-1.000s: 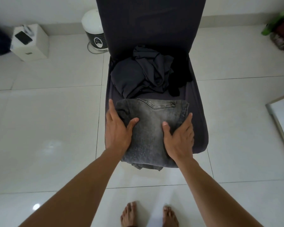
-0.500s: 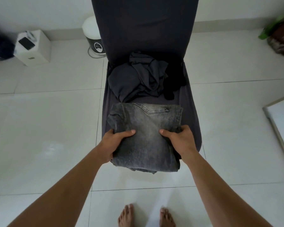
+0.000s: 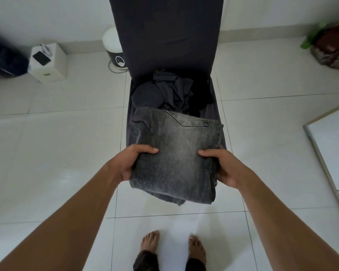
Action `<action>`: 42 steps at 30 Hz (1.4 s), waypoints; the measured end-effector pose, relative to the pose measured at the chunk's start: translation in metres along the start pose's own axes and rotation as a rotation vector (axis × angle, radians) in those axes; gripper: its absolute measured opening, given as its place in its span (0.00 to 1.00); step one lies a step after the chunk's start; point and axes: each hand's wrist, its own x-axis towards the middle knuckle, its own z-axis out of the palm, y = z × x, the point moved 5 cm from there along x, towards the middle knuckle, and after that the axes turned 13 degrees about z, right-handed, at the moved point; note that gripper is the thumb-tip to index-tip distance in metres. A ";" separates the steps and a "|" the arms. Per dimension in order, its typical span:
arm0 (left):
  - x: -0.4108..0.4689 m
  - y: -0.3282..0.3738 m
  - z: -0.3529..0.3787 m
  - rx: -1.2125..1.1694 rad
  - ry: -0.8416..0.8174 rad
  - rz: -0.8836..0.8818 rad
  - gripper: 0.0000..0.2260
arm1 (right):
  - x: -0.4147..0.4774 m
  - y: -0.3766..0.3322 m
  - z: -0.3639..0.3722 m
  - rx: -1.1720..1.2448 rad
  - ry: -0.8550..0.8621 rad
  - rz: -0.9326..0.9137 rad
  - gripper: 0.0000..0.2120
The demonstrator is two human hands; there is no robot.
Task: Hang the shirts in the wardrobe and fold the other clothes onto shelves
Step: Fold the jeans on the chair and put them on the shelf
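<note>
Grey denim filled more of the view than half a second before: the folded jeans [image 3: 176,153] had come up from the chair [image 3: 164,36] seat toward the person. A second earlier both hands lay flat on top of them. Now the left hand [image 3: 129,163] gripped the jeans' left edge, thumb on top and fingers curled under, and the right hand [image 3: 223,169] gripped the right edge the same way. The jeans were held in the air, their far edge over the front of the seat and their near edge over the floor [image 3: 57,153].

Far left, a dark bundle [image 3: 4,61] lay by the wall. Beside it stood a white box [image 3: 51,71] with a phone [image 3: 41,58] on top. A white round appliance [image 3: 112,44] stood behind the chair. On the seat, crumpled dark clothes [image 3: 170,90] lay against the back. Far right, a reddish-brown bag [image 3: 333,47] sat by the wall, and a pale framed panel [image 3: 337,143] showed at the edge.

The floor was glossy white tile; bare feet [image 3: 151,241] stood on it.
</note>
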 end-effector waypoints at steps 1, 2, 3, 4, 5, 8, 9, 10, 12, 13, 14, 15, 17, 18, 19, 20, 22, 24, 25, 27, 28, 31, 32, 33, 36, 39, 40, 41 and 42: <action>-0.007 0.012 0.004 -0.006 -0.010 0.018 0.29 | -0.013 -0.006 0.001 -0.001 -0.006 -0.017 0.24; -0.015 0.023 0.008 -0.006 -0.021 0.037 0.32 | -0.028 -0.013 0.003 -0.006 -0.014 -0.030 0.25; -0.020 0.035 0.013 -0.010 -0.041 0.054 0.34 | -0.042 -0.020 0.005 -0.002 -0.027 -0.042 0.25; -0.027 0.050 0.019 -0.008 -0.064 0.075 0.33 | -0.059 -0.027 0.007 0.014 -0.033 -0.055 0.25; -0.033 0.062 0.026 -0.026 -0.087 0.099 0.29 | -0.072 -0.033 0.007 0.039 -0.030 -0.066 0.24; -0.057 0.107 0.050 -0.029 -0.160 0.147 0.21 | -0.125 -0.055 0.010 0.076 0.012 -0.141 0.22; -0.063 0.121 0.058 -0.012 -0.180 0.164 0.21 | -0.141 -0.060 0.010 0.073 0.032 -0.169 0.23; -0.070 0.131 0.065 0.000 -0.203 0.171 0.21 | -0.156 -0.063 0.009 0.077 0.048 -0.196 0.23; -0.088 0.155 0.088 0.033 -0.266 0.175 0.20 | -0.193 -0.070 0.002 0.127 0.116 -0.271 0.25; -0.095 0.163 0.100 0.044 -0.287 0.179 0.20 | -0.208 -0.071 -0.002 0.171 0.149 -0.294 0.25; -0.103 0.172 0.113 0.052 -0.321 0.183 0.20 | -0.225 -0.071 -0.005 0.213 0.174 -0.321 0.26; -0.113 0.182 0.132 0.082 -0.363 0.189 0.20 | -0.247 -0.071 -0.010 0.255 0.201 -0.353 0.27; -0.131 0.195 0.165 0.150 -0.424 0.210 0.22 | -0.285 -0.065 -0.019 0.304 0.236 -0.410 0.30; -0.140 0.200 0.182 0.184 -0.462 0.219 0.24 | -0.305 -0.063 -0.025 0.305 0.248 -0.436 0.30; -0.149 0.205 0.200 0.220 -0.501 0.222 0.25 | -0.327 -0.058 -0.030 0.301 0.269 -0.456 0.30; -0.157 0.208 0.217 0.245 -0.544 0.224 0.26 | -0.345 -0.054 -0.035 0.294 0.287 -0.469 0.29; -0.175 0.212 0.255 0.327 -0.630 0.245 0.27 | -0.384 -0.040 -0.049 0.316 0.343 -0.506 0.26; -0.199 0.211 0.297 0.411 -0.726 0.264 0.27 | -0.425 -0.018 -0.067 0.395 0.431 -0.548 0.24; -0.212 0.207 0.320 0.459 -0.783 0.268 0.28 | -0.447 -0.003 -0.078 0.444 0.481 -0.573 0.22; -0.231 0.202 0.361 0.542 -0.872 0.304 0.30 | -0.480 0.020 -0.094 0.510 0.540 -0.606 0.20; -0.243 0.195 0.383 0.578 -0.922 0.304 0.31 | -0.497 0.036 -0.104 0.547 0.572 -0.616 0.20; -0.272 0.168 0.446 0.663 -1.016 0.315 0.31 | -0.538 0.079 -0.133 0.642 0.678 -0.630 0.21; -0.286 0.152 0.471 0.686 -1.055 0.304 0.30 | -0.554 0.098 -0.147 0.674 0.721 -0.633 0.21; -0.294 0.140 0.489 0.705 -1.073 0.297 0.28 | -0.566 0.111 -0.158 0.696 0.757 -0.634 0.20; -0.318 0.102 0.544 0.764 -1.140 0.277 0.30 | -0.599 0.155 -0.190 0.799 0.854 -0.600 0.20; -0.351 0.058 0.608 0.812 -1.199 0.311 0.34 | -0.637 0.207 -0.225 0.907 0.913 -0.577 0.19; -0.361 0.045 0.627 0.816 -1.203 0.316 0.32 | -0.648 0.222 -0.236 0.926 0.935 -0.572 0.19; -0.372 0.032 0.644 0.821 -1.211 0.332 0.30 | -0.660 0.236 -0.247 0.950 0.958 -0.570 0.21; -0.382 0.017 0.660 0.826 -1.216 0.331 0.28 | -0.672 0.250 -0.257 0.958 0.985 -0.567 0.22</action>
